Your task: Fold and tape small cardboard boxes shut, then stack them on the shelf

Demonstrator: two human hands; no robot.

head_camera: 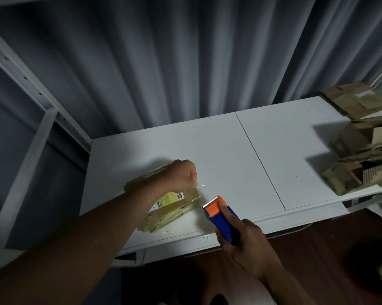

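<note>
Right grip (pixel 240 236) on dispenser (pixel 221 216) — box (pixel 172 208) half-hidden

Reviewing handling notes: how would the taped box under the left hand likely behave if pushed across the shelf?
The cardboard box lies flat and low, so it would probably slide rather than tip. Its glossy tape wrap suggests it may slip easily on the smooth white shelf. It looks small and probably light, though its contents are hidden.

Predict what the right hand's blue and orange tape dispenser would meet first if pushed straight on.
Probably the left hand, above the yellow-taped cardboard box; depth is unclear, so the tape dispenser might pass beside it.
</note>
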